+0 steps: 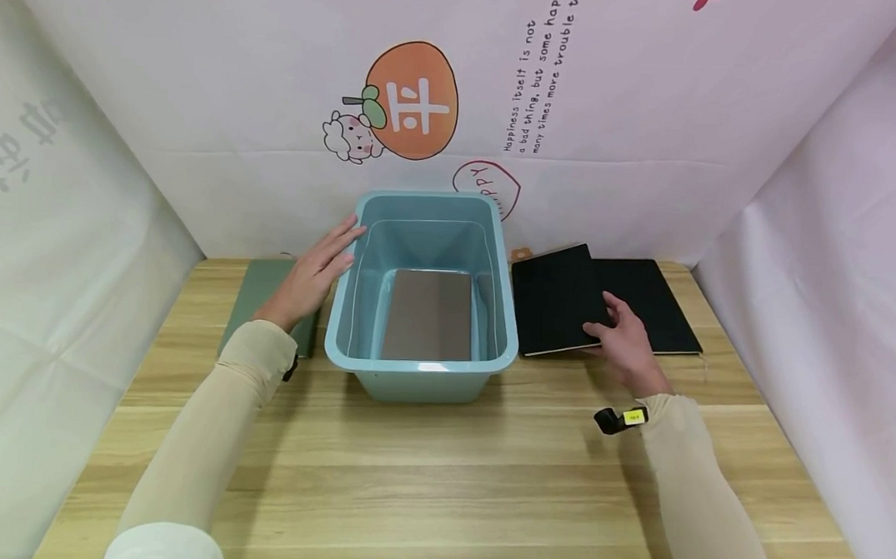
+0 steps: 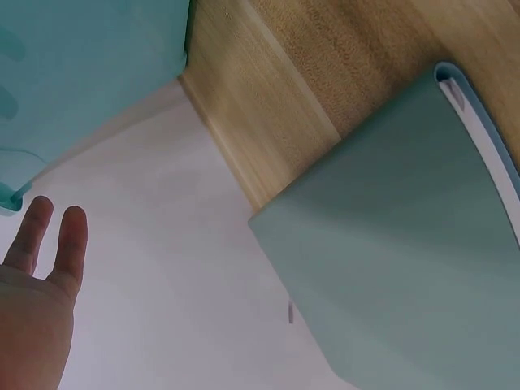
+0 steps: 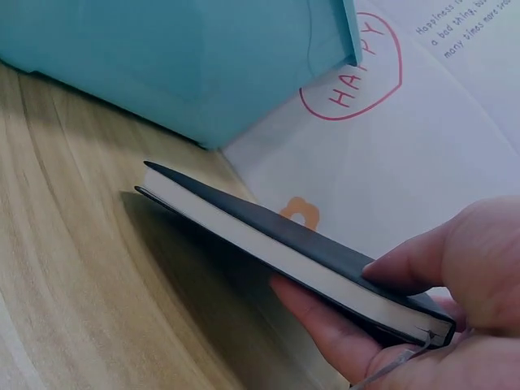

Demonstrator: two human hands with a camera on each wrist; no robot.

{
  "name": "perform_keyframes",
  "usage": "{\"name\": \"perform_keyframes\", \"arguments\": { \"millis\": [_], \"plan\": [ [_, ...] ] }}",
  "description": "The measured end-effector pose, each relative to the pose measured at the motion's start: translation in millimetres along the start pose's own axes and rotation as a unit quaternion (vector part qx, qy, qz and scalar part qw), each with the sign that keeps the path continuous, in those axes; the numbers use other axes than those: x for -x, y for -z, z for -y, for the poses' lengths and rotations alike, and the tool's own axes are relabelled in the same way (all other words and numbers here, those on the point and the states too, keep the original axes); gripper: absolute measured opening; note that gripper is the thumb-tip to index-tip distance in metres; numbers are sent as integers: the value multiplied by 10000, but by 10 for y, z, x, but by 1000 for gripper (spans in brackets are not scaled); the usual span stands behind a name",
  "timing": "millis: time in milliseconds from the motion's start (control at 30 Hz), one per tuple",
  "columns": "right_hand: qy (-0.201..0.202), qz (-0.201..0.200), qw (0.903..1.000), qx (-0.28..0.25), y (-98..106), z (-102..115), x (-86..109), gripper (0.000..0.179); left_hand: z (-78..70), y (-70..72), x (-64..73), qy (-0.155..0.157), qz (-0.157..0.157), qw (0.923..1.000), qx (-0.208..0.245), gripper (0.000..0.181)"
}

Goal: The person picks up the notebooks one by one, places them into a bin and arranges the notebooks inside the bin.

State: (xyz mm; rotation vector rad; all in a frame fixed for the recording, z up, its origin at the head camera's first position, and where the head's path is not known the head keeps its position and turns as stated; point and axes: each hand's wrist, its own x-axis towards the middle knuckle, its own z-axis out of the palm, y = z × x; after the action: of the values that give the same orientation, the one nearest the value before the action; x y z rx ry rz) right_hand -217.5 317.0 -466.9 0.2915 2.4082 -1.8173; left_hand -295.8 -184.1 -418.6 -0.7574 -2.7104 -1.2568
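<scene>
My right hand [image 1: 627, 344] grips a black notebook [image 1: 560, 297] by its right edge, thumb on the cover and fingers underneath. In the right wrist view this notebook [image 3: 268, 231] is tilted over the wood, with white page edges and a grey ribbon. Another black notebook [image 1: 642, 300] lies on the table just to its right. A blue plastic bin [image 1: 419, 385] stands in the middle with a grey-brown notebook [image 1: 429, 316] inside. With fingers extended, my left hand [image 1: 309, 280] touches the bin's left rim. Below that hand lies a green notebook [image 1: 255, 292], partly hidden by the forearm.
The wooden table [image 1: 424, 487] runs back to a white printed cloth [image 1: 276, 80] hanging close behind the bin. White cloth [image 1: 831, 271] also hangs at the right side, and another sheet [image 1: 59, 254] borders the left.
</scene>
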Motion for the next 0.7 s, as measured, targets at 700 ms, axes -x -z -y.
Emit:
{"name": "perform_keyframes", "arguments": {
  "millis": [700],
  "plan": [
    [4, -334, 9991, -247, 149, 164, 99, 78, 14, -12, -6, -39, -34, 10000, 0, 53]
  ]
}}
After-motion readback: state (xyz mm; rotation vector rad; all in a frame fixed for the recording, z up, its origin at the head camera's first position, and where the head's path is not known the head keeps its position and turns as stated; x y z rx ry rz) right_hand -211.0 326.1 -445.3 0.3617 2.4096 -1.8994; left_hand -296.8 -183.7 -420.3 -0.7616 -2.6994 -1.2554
